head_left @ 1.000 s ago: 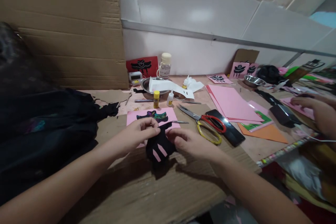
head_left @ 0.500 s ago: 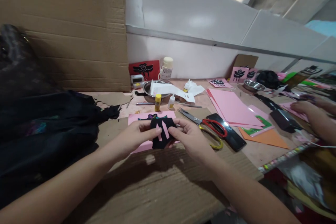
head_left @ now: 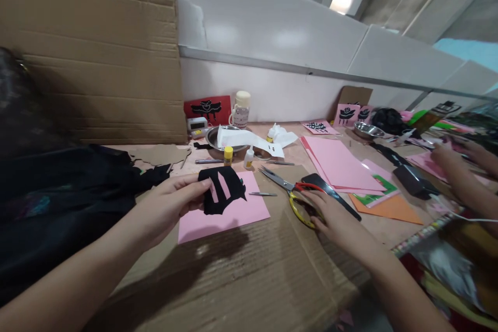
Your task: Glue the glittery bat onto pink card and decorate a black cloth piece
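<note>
In my left hand (head_left: 175, 202) a black cut-out piece (head_left: 227, 202) is pinched between thumb and fingers at its left edge. Two long pink shapes show on its face; whether they are slits or strips I cannot tell. Below it lies a sheet of pink paper (head_left: 237, 220), with a slim pointed metal tool (head_left: 263, 194) on its right side. My right hand (head_left: 330, 218) is on the handles of the scissors (head_left: 298, 202), fingers and thumb curled about them. One handle is red, the other yellow, and the blades point up and left. A black phone (head_left: 327, 187) lies partly under them.
Behind the paper stand a glue stick (head_left: 228, 156), a small white bottle (head_left: 249, 157) and a metal bowl (head_left: 212, 137). Black cloth (head_left: 78, 202) heaps up at left beside a cardboard panel (head_left: 97, 52). Pink sheets (head_left: 342, 166) lie at right, near another person's hands (head_left: 447, 161).
My right hand has let go of the black piece and moved right onto the scissors. My left hand has carried the piece slightly left, uncovering more of the pink paper and the pointed tool.
</note>
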The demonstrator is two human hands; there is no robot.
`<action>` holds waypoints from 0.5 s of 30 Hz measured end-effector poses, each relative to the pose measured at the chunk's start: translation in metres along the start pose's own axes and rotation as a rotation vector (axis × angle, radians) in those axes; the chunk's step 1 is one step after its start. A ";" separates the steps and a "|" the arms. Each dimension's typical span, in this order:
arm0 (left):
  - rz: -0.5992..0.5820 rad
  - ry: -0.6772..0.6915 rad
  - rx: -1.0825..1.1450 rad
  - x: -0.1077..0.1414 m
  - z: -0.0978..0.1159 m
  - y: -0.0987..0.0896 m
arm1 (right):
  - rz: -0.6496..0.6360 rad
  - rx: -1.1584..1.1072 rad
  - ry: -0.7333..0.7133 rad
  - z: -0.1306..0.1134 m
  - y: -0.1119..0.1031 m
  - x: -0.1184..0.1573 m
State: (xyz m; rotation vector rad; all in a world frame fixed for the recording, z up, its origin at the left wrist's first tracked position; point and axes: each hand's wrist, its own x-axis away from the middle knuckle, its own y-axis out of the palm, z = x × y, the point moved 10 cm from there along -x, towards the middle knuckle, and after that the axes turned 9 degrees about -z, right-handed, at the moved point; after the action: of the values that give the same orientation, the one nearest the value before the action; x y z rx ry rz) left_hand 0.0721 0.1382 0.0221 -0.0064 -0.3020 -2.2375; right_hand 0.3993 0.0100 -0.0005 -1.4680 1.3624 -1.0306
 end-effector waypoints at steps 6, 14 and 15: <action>0.007 -0.008 0.118 0.005 0.005 0.003 | -0.032 0.075 0.014 0.023 0.010 -0.022; -0.017 0.085 0.106 0.013 0.027 0.006 | 0.073 -0.083 0.109 0.026 0.010 0.000; -0.011 0.096 0.090 0.014 0.031 0.006 | 0.103 -0.229 0.114 0.025 0.011 0.009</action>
State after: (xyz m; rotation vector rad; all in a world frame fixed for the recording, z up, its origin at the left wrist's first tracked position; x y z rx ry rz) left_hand 0.0646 0.1309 0.0548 0.1513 -0.3511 -2.2254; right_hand 0.4211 0.0020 -0.0182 -1.5042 1.6649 -0.9287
